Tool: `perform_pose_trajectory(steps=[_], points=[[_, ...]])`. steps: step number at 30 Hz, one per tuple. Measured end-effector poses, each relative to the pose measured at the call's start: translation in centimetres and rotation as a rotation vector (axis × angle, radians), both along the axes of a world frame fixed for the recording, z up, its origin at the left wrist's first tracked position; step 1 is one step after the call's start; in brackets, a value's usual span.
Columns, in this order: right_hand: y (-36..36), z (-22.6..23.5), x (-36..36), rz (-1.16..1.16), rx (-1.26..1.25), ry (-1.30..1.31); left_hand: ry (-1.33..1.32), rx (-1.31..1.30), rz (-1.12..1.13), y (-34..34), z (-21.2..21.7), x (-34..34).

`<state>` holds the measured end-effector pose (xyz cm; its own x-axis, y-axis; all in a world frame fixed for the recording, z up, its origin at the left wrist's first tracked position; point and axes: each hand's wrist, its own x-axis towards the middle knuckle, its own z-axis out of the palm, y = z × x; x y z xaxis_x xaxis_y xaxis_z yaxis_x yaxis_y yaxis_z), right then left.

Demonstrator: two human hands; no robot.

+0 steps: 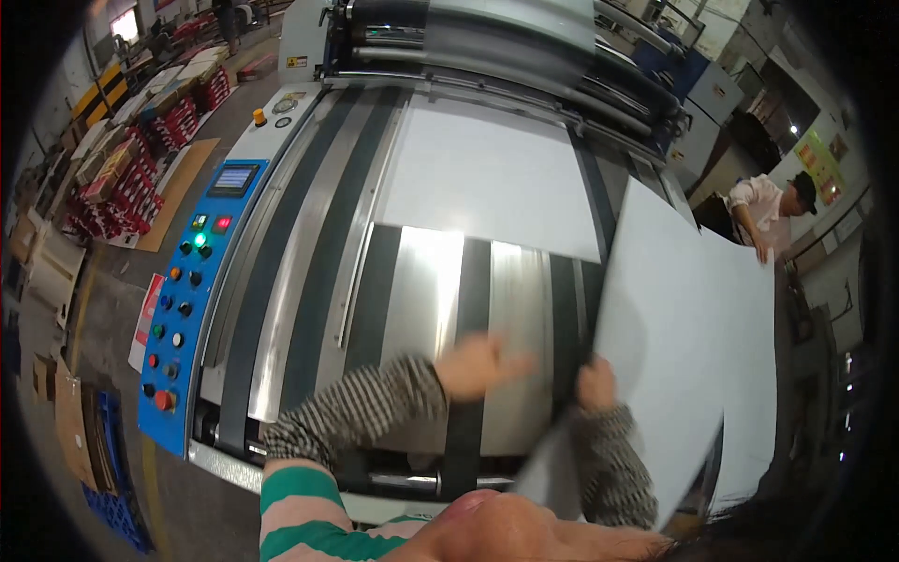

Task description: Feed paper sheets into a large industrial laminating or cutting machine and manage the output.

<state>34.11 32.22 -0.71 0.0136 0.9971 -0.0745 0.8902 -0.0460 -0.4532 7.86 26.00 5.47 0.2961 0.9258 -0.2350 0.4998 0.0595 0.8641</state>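
Observation:
My left hand (479, 367), blurred by motion, reaches over the dark belts of the feed table with its fingers apart and nothing in them. At the lower right, my right hand (596, 384) is closed on the left edge of a large white sheet (679, 300), which stands tilted at the table's right side. Another white sheet (487, 173) lies flat on the belts (473, 309), farther up near the machine's rollers. A co-worker (763, 211) in a light shirt and dark cap has a hand on the far right edge of the tilted sheets.
A blue control panel (192, 300) with knobs, lit buttons and a small screen runs along the table's left side. Dark rollers (506, 42) cross the far end. Stacks of red and white goods (140, 169) and a blue pallet (112, 478) stand on the floor to the left.

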Motion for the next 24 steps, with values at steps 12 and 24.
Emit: perform_pose_trajectory(steps=[12, 24], points=[[-9.9, -2.9, -3.8, 0.204, 0.256, -0.291, -0.569, -0.273, 0.758, -22.7, -4.2, -6.5], [-4.1, -3.1, -8.0, 0.493, 0.108, -0.216, -0.724, -0.188, 0.99, -22.5, -7.2, -8.5]])
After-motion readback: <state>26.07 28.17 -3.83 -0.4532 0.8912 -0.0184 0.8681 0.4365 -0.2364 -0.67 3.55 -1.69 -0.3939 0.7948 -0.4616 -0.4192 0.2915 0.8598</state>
